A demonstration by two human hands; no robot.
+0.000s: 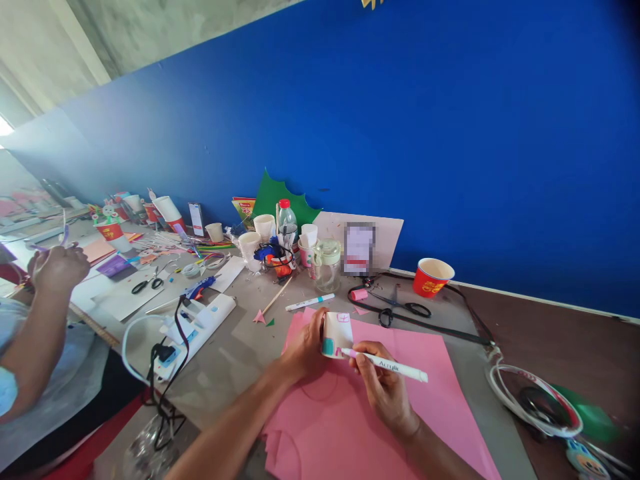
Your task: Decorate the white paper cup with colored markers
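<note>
In my left hand (pixel 306 347) is a small white paper cup (pixel 341 332), its fingers wrapped around the side. The cup's face carries a teal patch and pink marks. My right hand (pixel 384 387) is closed on a white acrylic marker (pixel 395 366), whose pink tip touches or nearly touches the cup's lower part. Beneath both hands lie pink paper sheets (pixel 425 400). Another white marker (pixel 310 302) with a teal band rests just beyond the paper. A rolled pink piece (pixel 359 294) lies behind the cup, close to black-handled scissors (pixel 400 303).
A red paper cup (pixel 431 280) stands at the back right, and a glass jar (pixel 327 267) at the back middle. Left of me are a power strip (pixel 200 340) with cords, a blue glue gun (pixel 200 288) and scissors (pixel 147 285). A co-worker's hand (pixel 59 270) is at the far left.
</note>
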